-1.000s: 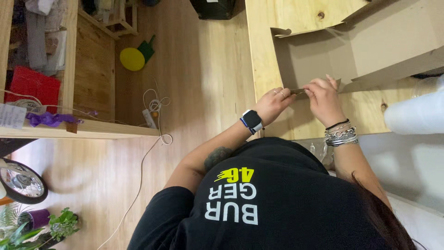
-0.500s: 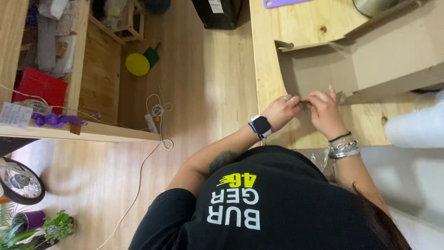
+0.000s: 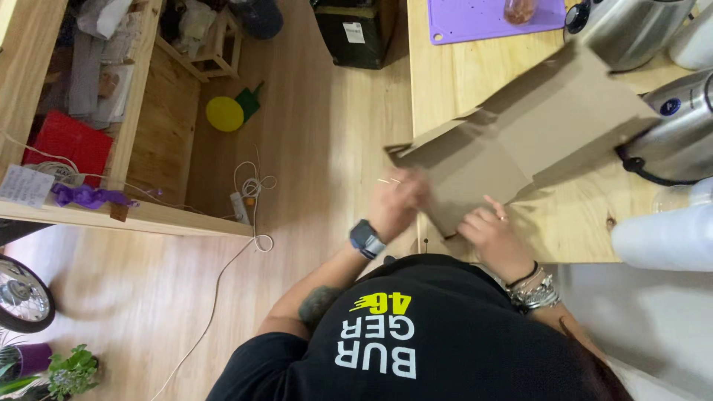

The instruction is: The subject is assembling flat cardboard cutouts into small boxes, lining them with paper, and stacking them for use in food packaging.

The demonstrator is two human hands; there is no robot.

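Observation:
A flattened brown cardboard box (image 3: 535, 134) lies diagonally on the wooden table (image 3: 453, 89), with one flap lifted toward the far right. My left hand (image 3: 397, 199), blurred and wearing a dark watch, grips the box's near-left corner at the table's edge. My right hand (image 3: 489, 226), with bracelets on its wrist, holds the box's near edge, its forefinger stretched out on the cardboard. Both arms reach out from a black shirt at the bottom.
A purple mat (image 3: 483, 18) and shiny metal pots (image 3: 631, 30) (image 3: 679, 137) stand beyond and right of the box. A white roll (image 3: 661, 238) lies at the right. The floor holds a power strip with a cable (image 3: 241, 208), a yellow disc (image 3: 224, 113) and a black bin (image 3: 356, 33). A cluttered shelf (image 3: 134, 215) stands on the left.
The box has swung round to lie diagonally with a flap raised. Both hands have shifted left toward the table's edge, and the view has moved.

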